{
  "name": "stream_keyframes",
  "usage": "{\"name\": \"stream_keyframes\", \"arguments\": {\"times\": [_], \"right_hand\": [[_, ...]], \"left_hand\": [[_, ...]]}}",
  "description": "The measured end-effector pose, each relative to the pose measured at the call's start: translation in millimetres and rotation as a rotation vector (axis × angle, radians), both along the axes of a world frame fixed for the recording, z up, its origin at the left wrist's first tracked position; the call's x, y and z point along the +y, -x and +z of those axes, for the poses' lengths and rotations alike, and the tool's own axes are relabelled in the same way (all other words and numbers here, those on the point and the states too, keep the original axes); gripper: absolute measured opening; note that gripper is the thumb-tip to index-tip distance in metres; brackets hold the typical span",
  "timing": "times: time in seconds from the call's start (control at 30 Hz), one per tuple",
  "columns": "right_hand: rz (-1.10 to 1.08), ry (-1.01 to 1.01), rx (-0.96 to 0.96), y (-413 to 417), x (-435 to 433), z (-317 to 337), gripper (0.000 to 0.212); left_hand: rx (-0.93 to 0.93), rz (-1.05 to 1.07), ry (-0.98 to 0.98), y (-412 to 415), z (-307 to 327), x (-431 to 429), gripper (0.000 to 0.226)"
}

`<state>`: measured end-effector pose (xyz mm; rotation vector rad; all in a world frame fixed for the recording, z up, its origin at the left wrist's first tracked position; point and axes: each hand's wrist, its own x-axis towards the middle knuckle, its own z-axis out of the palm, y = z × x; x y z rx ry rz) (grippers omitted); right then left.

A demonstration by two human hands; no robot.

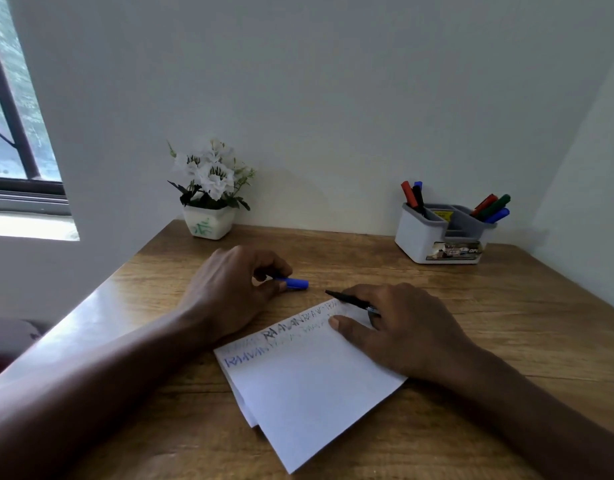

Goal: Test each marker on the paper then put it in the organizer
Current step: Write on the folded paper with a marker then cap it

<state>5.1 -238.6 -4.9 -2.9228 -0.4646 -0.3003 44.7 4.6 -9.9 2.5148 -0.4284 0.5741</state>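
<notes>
A vase of white flowers stood at the back of the wooden table against the wall, with a window off to the left. The white and grey organizer sat at the back right, well apart from the hands. Its left compartment held red, blue and black markers, and its right one held a red, a green and a blue leaning outward. Nothing lay between the hands and the organizer.

The paper, a folded sheet, lay turned at an angle near the front edge. The left hand rested on the table just beyond the paper's far left corner, with its fingers pinched on a blue cap that stuck out to the right. The right hand lay over the paper's far right corner with its thumb pressed flat on the sheet. Its fingers were curled round a dark marker, whose tip pointed left toward the cap and hung just over the paper's far edge.

Black, green and blue scrawls ran along the top of the paper. They looked like "RAVAN" repeated, though they were blurred. The sticker on the organizer's front and a yellow label inside it were too small to read.
</notes>
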Motion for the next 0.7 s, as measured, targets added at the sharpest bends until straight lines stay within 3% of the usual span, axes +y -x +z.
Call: {"name": "stream_keyframes", "arguments": {"times": [0.13, 0.23, 0.3, 0.37, 0.47, 0.53, 0.6, 0.7], "right_hand": [[0.006, -0.051, 0.023, 4, 1, 3, 0.056], [0.025, -0.255, 0.061, 4, -1, 8, 0.041], [0.037, -0.397, 0.054, 1, -6, 13, 0.046], [0.023, -0.697, 0.107, -2, -8, 16, 0.043], [0.027, -1.385, 0.371, -4, -10, 20, 0.038], [0.136, -1.634, 0.54, -4, -14, 18, 0.034], [0.168, -1.575, 0.548, -8, -15, 12, 0.034], [0.063, -1.265, 0.414, -15, -9, 6, 0.046]], "left_hand": [[0.107, -0.033, -0.102, 1, 1, 0, 0.055], [0.255, -0.068, -0.189, 2, 2, -1, 0.082], [0.307, -0.07, -0.238, 3, 3, -2, 0.091], [0.326, -0.078, -0.251, 4, 4, -3, 0.093], [0.334, -0.083, -0.256, 3, 4, -2, 0.091], [0.336, -0.089, -0.257, 2, 3, -1, 0.088], [0.35, -0.099, -0.264, 2, 3, -1, 0.086], [0.372, -0.116, -0.284, 2, 3, -2, 0.084]]}}
